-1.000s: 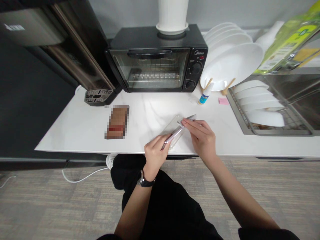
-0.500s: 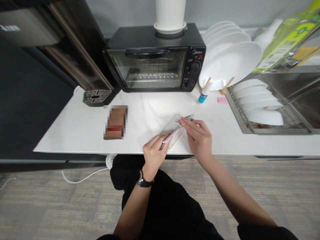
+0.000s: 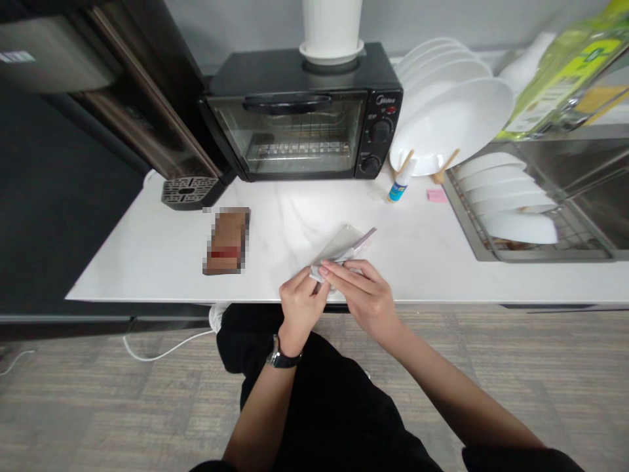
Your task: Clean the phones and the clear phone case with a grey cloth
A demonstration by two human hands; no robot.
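Sliding back along the phone, the right hand now meets the left hand at its near end; both pinch there, its long axis running away rightward.

"Midea" brand legible on toaster oven, control panel top right above the knobs. Small bottle has a blue label and the green package has print, both too small to read. Brown item is pixelated, nothing readable.

bare counter right of hands, toaster oven behind
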